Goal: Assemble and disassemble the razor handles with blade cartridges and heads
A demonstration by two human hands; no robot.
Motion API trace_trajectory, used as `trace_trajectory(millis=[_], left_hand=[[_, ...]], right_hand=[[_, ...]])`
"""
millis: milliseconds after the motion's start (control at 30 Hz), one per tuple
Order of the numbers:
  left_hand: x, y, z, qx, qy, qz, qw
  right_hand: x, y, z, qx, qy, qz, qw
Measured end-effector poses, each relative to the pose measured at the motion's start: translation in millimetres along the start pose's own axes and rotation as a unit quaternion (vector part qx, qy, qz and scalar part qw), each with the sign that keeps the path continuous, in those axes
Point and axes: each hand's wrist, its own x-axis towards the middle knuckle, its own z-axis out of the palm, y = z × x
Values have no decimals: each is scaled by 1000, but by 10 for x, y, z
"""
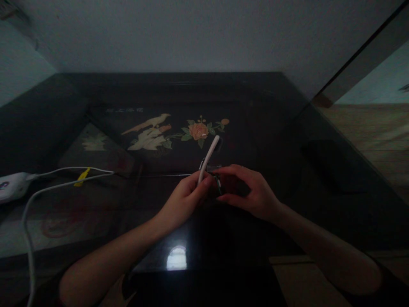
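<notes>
My left hand [188, 194] is closed, with the thumb pressed against the lower end of a curved white strip [209, 157] that points up and away. Beside that strip, a small shiny piece with a greenish, metallic edge [218, 184] sits between my two hands. My right hand [252, 189] pinches this piece with thumb and fingertips, from above and below. Some thin wire-like or clear parts [213, 166] show just above the fingers. Dim light and the fingers hide much of what is held, so its kind is unclear.
The dark glossy table [262, 128] bears a bird-and-flower inlay [198, 130]. To the left lie a white adapter-like box [14, 186], a white cable [27, 230] and a yellow tag [82, 177]. A dark flat object [332, 166] lies to the right. A wall [179, 34] stands behind.
</notes>
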Motion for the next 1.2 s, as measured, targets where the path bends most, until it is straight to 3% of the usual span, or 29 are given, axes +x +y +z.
trace_trajectory(millis=[67,133,233,367,567,800,1200], left_hand=[[-16,4,-2,42,8,17,999],[-30,-6,-5,73,4,28,997],[-43,-36,-6,96,-13,31,995],[-50,-57,0,132,-19,37,990],[-66,-52,26,150,-43,32,987],[-69,-33,26,139,-25,19,990],[-60,-55,18,146,-40,9,988]], right_hand=[[16,-8,-19,117,33,72,990],[25,2,-32,238,63,112,963],[30,36,-33,360,83,115,922],[33,75,-17,429,83,99,894],[14,109,5,456,70,78,884],[7,100,17,467,71,79,878],[15,56,19,449,111,110,880]])
